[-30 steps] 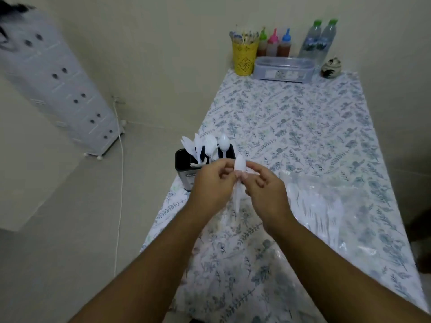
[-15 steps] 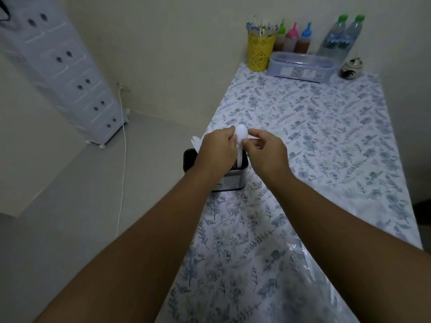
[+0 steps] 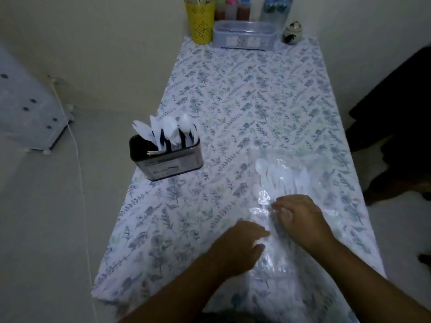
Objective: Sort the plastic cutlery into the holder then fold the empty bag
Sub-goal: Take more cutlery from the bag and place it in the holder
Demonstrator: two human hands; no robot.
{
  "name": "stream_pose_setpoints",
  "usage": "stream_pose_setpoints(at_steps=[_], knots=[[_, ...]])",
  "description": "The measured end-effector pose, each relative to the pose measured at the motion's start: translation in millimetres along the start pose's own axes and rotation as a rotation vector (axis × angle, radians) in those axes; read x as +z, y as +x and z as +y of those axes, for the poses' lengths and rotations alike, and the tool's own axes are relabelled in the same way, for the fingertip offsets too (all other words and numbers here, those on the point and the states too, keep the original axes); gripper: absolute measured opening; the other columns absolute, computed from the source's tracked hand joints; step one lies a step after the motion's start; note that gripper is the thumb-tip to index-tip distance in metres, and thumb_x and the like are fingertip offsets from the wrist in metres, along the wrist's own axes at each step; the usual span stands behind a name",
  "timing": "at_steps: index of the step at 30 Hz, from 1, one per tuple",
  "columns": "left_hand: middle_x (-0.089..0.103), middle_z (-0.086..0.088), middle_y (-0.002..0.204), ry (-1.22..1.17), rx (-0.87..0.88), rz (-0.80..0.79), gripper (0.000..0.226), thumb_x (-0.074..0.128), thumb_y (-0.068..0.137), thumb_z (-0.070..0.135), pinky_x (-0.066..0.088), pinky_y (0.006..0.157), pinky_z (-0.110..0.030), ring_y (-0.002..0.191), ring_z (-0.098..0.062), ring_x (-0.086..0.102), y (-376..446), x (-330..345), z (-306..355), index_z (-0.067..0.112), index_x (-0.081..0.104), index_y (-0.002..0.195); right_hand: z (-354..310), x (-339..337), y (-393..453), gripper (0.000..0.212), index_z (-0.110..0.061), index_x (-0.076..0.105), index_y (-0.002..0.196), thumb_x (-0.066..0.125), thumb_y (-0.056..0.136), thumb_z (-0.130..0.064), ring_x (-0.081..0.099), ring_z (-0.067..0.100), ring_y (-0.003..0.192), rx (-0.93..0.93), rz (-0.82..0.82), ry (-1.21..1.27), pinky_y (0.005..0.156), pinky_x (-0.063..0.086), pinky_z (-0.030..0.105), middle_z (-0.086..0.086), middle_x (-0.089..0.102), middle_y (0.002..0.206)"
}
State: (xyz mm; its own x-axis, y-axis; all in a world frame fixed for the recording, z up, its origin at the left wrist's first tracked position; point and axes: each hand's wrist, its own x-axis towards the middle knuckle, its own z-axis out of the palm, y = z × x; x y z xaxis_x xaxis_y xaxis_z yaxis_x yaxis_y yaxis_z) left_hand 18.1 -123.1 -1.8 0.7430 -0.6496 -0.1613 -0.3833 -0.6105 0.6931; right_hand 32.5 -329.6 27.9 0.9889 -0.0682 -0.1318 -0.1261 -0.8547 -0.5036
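Observation:
A black and silver cutlery holder (image 3: 173,163) stands near the table's left edge, with several white plastic spoons and forks (image 3: 171,131) upright in it. To its right lies a clear plastic bag (image 3: 310,169) that holds more white cutlery (image 3: 282,177). My left hand (image 3: 240,245) pinches the bag's near left edge between thumb and forefinger. My right hand (image 3: 300,217) is just right of it, with bent fingers at the bag's crumpled mouth. Motion blur hides whether those fingers hold anything.
The table wears a floral cloth (image 3: 245,96). At its far end stand a yellow perforated cup (image 3: 200,22), sauce bottles (image 3: 231,9), a grey box (image 3: 245,34), water bottles (image 3: 275,7) and a small jar (image 3: 292,32). A white drawer unit (image 3: 28,108) and cord (image 3: 79,159) are on the floor at left.
Both hands have left the holder, where they held a white spoon, and dropped back to the bag at the near right. The spoon is no longer in my hands.

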Motion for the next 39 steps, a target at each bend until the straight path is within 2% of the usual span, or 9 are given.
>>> stream_pose_setpoints(at_steps=[4, 8, 11, 14, 17, 19, 25, 31, 39], knots=[[0.044, -0.011, 0.153, 0.314, 0.297, -0.128, 0.041, 0.049, 0.097, 0.030, 0.027, 0.121, -0.044, 0.143, -0.031, 0.038, 1, 52, -7, 0.024, 0.060, 0.137, 61, 22, -67, 0.050, -0.024, 0.062, 0.138, 0.071, 0.089, -0.028, 0.049, 0.033, 0.138, 0.070, -0.195, -0.166, 0.116, 0.034, 0.046, 0.010, 0.051, 0.153], [0.014, 0.002, 0.166, 0.482, 0.322, -0.208, 0.051, 0.046, 0.101, 0.023, 0.005, 0.123, -0.046, 0.153, -0.024, 0.008, 10, 31, -36, 0.046, 0.039, 0.146, 60, 38, -111, 0.068, -0.031, 0.030, 0.159, 0.051, 0.098, -0.051, 0.019, 0.029, 0.154, 0.126, -0.237, -0.153, 0.121, 0.024, 0.046, 0.001, 0.015, 0.169], [0.013, -0.004, 0.167, 0.581, 0.196, -0.033, 0.058, 0.060, 0.094, 0.019, 0.005, 0.121, -0.047, 0.153, -0.029, 0.010, 25, 11, -45, 0.046, 0.044, 0.142, 40, 53, -129, 0.072, -0.025, 0.031, 0.159, 0.048, 0.096, -0.057, 0.014, 0.032, 0.153, 0.125, -0.315, -0.093, 0.122, 0.020, 0.042, 0.007, 0.011, 0.170], [0.045, -0.013, 0.151, 0.535, 0.019, 0.170, 0.047, 0.066, 0.090, 0.012, 0.032, 0.115, -0.048, 0.137, -0.034, 0.042, 24, 6, -40, 0.030, 0.059, 0.132, 25, 69, -134, 0.068, -0.022, 0.052, 0.147, 0.061, 0.087, -0.054, 0.039, 0.038, 0.139, 0.056, -0.273, -0.079, 0.109, 0.043, 0.046, 0.014, 0.039, 0.157], [0.065, -0.006, 0.114, 0.357, 0.052, 0.196, 0.035, 0.063, 0.088, 0.006, 0.053, 0.088, -0.040, 0.103, -0.022, 0.057, 0, 8, -32, 0.018, 0.066, 0.121, 14, 70, -122, 0.058, -0.027, 0.057, 0.130, 0.068, 0.082, -0.057, 0.044, 0.022, 0.121, 0.109, -0.227, -0.067, 0.093, 0.051, 0.036, 0.000, 0.050, 0.127], [0.068, -0.006, 0.109, 0.319, 0.113, 0.140, 0.034, 0.064, 0.086, 0.007, 0.054, 0.086, -0.039, 0.100, -0.021, 0.060, -26, 17, -32, 0.013, 0.068, 0.118, 8, 69, -111, 0.049, -0.029, 0.054, 0.120, 0.065, 0.083, -0.060, 0.045, 0.019, 0.114, 0.110, -0.288, -0.146, 0.085, 0.052, 0.036, -0.004, 0.049, 0.118], [0.060, -0.013, 0.138, 0.411, 0.162, 0.071, 0.045, 0.057, 0.082, 0.016, 0.047, 0.106, -0.046, 0.127, -0.031, 0.055, -76, 43, -48, 0.013, 0.067, 0.126, -5, 72, -89, 0.018, -0.017, 0.054, 0.102, 0.046, 0.098, -0.033, 0.057, 0.025, 0.101, -0.024, -0.425, -0.212, 0.078, 0.051, 0.040, 0.004, 0.058, 0.106], [0.054, -0.011, 0.144, 0.409, 0.167, 0.006, 0.057, 0.047, 0.083, 0.026, 0.041, 0.108, -0.042, 0.135, -0.028, 0.048, -74, 45, -34, 0.013, 0.057, 0.138, 1, 74, -86, 0.029, -0.023, 0.045, 0.082, 0.063, 0.092, -0.043, 0.048, 0.017, 0.077, -0.120, -0.431, -0.116, 0.070, 0.046, 0.038, -0.001, 0.050, 0.085], [0.059, -0.008, 0.135, 0.409, 0.133, -0.044, 0.061, 0.046, 0.080, 0.024, 0.049, 0.102, -0.042, 0.126, -0.026, 0.054, -73, 43, -29, 0.014, 0.055, 0.140, 6, 66, -71, 0.020, -0.020, 0.058, 0.076, 0.055, 0.095, -0.015, 0.060, 0.019, 0.077, -0.020, -0.503, 0.043, 0.073, 0.050, 0.037, -0.001, 0.061, 0.080]])
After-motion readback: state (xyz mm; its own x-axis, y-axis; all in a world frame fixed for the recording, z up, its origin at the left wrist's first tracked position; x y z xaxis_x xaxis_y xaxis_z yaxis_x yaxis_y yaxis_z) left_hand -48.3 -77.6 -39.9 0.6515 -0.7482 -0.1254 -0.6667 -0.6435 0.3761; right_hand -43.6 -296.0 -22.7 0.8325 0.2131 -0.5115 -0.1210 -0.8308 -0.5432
